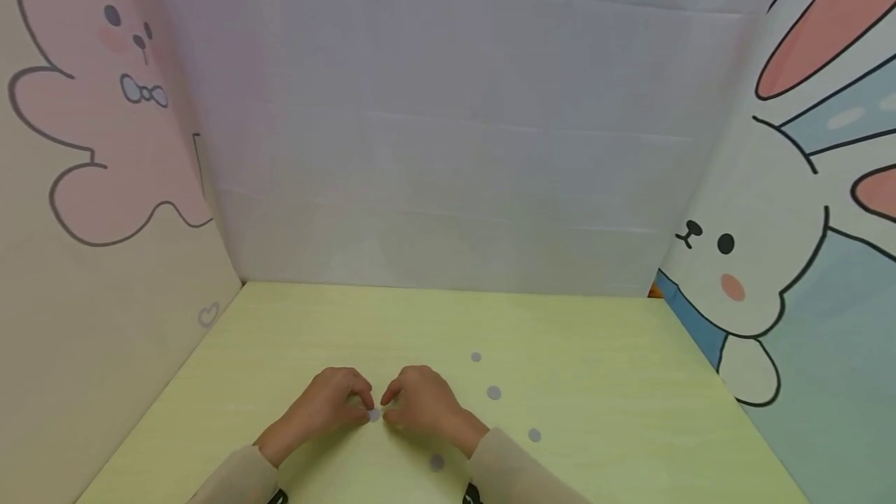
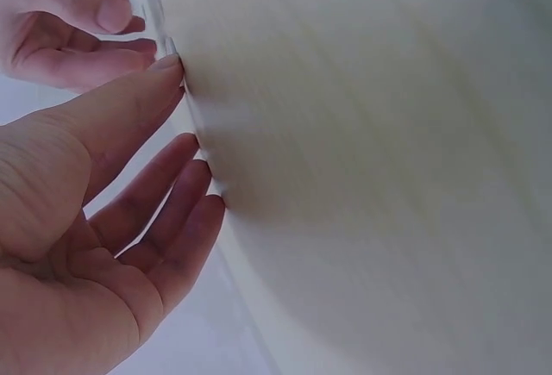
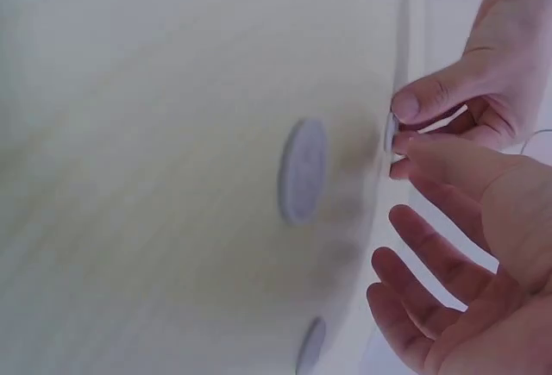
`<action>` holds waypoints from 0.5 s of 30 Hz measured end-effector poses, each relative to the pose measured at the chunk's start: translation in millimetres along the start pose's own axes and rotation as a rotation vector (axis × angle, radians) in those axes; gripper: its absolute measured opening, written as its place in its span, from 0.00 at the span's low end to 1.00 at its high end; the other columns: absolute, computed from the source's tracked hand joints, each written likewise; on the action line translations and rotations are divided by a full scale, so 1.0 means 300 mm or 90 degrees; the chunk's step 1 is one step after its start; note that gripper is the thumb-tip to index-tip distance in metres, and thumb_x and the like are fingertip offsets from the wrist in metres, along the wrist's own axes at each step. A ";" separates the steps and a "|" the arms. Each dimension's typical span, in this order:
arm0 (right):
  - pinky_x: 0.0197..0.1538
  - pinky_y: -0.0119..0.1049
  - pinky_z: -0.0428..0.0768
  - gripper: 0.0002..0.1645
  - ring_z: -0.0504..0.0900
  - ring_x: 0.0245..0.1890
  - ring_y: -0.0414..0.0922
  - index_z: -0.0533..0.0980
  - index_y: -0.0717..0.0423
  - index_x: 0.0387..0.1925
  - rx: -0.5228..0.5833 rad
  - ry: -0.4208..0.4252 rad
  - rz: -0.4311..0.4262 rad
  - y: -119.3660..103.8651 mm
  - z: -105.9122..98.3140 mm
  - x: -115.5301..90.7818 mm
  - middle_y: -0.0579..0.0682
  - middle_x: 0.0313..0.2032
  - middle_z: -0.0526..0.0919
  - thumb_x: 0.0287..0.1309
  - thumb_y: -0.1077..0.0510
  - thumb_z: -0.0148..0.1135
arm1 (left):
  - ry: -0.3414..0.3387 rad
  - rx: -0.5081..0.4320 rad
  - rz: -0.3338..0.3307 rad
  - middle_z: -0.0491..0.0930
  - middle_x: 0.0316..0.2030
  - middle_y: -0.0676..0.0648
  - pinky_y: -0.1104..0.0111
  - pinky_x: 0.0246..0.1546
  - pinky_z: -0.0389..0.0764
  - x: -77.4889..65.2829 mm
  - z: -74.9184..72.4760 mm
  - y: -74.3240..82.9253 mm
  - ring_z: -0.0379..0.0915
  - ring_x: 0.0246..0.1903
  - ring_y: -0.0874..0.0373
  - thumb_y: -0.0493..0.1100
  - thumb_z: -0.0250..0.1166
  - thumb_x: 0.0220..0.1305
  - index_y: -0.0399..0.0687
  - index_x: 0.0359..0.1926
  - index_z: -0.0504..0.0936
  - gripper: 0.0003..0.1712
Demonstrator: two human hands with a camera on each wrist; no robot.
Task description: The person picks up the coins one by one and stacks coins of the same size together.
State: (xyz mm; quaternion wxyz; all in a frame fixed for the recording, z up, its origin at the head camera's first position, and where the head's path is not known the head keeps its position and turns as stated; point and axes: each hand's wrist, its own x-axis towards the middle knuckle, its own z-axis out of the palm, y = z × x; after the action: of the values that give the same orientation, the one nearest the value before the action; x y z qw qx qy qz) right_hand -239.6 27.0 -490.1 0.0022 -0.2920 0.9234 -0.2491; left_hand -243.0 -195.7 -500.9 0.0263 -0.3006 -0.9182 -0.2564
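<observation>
A small grey coin (image 1: 374,414) is on the pale yellow table between the two hands. My left hand (image 1: 334,403) is at its left side, thumb and forefinger pinching its edge. My right hand (image 1: 423,404) is just right of the coin, thumb and forefinger bent towards it with a small gap. In the right wrist view the coin (image 3: 390,132) shows as a thin edge by the fingertips of both hands. The remaining fingers of my right hand (image 3: 483,246) are loosely bent. In the left wrist view the fingers partly hide the coin.
More grey coins lie apart on the table: one (image 1: 437,463) near the right forearm, another (image 1: 535,435) farther right, and two behind the right hand, a nearer one (image 1: 494,393) and a farther one (image 1: 476,357). Printed cloth walls (image 1: 448,138) enclose the table.
</observation>
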 end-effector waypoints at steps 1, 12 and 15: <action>0.43 0.28 0.77 0.05 0.79 0.37 0.33 0.93 0.44 0.35 0.004 -0.001 -0.005 0.004 -0.011 -0.005 0.37 0.33 0.88 0.54 0.56 0.80 | 0.001 -0.001 0.001 0.89 0.39 0.57 0.59 0.45 0.84 -0.001 0.000 0.000 0.85 0.42 0.57 0.41 0.83 0.54 0.59 0.27 0.91 0.08; 0.43 0.29 0.79 0.09 0.84 0.43 0.41 0.92 0.47 0.42 0.052 0.010 -0.006 0.025 -0.135 -0.091 0.41 0.41 0.88 0.57 0.57 0.80 | -0.006 -0.018 -0.012 0.88 0.39 0.59 0.57 0.47 0.84 -0.012 -0.008 0.014 0.85 0.43 0.55 0.41 0.83 0.55 0.58 0.28 0.91 0.08; 0.43 0.30 0.79 0.12 0.84 0.41 0.43 0.91 0.49 0.45 0.068 0.014 -0.014 0.033 -0.156 -0.120 0.45 0.42 0.88 0.58 0.58 0.79 | -0.008 -0.020 -0.017 0.88 0.39 0.58 0.56 0.48 0.84 -0.012 -0.009 0.017 0.85 0.43 0.55 0.41 0.83 0.55 0.57 0.28 0.91 0.08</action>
State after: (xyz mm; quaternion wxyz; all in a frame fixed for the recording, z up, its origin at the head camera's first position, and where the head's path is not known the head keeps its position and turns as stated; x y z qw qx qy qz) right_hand -222.2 75.1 -458.8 0.0047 -0.2989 0.9054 -0.3014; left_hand -237.4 -195.5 -496.9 0.0126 -0.2901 -0.9182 -0.2695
